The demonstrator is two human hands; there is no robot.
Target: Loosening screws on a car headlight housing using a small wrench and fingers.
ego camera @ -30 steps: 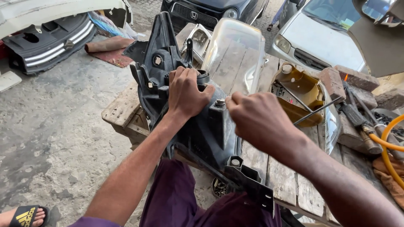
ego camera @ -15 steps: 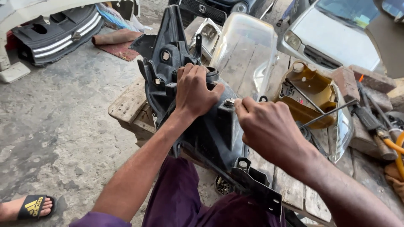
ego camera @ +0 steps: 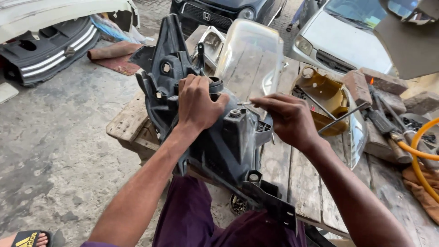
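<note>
While cars [ego camera: 347,36] stand parked beyond its far edge, the wooden pallet bench [ego camera: 292,174] carries the work: a black plastic headlight housing [ego camera: 219,137] is propped upright at the bench's near left corner, its back toward the person and its clear lens [ego camera: 251,59] facing away. Just beside it toward the right edge lies a second headlight [ego camera: 329,98] with a yellowed interior, and past that bricks [ego camera: 379,80], hand tools and a yellow hose [ego camera: 418,155]. A dark bumper [ego camera: 50,45] lies on the concrete floor [ego camera: 59,137], well apart to the left. The left hand [ego camera: 197,103] is closed over the top of the housing near a round socket, steadying it. The right hand [ego camera: 288,120] has its fingers pressed together, pinching a thin metal tool [ego camera: 244,103] whose tip points at the housing's upper back. Judging by this, the lens is still seated on the housing and the unit looks whole, so the work on its back seems at an early or middle stage. What the tip touches is hard to make out, the tool's handle is hidden inside the hand, and the housing's lower end is cut off behind the person's purple clothing.
</note>
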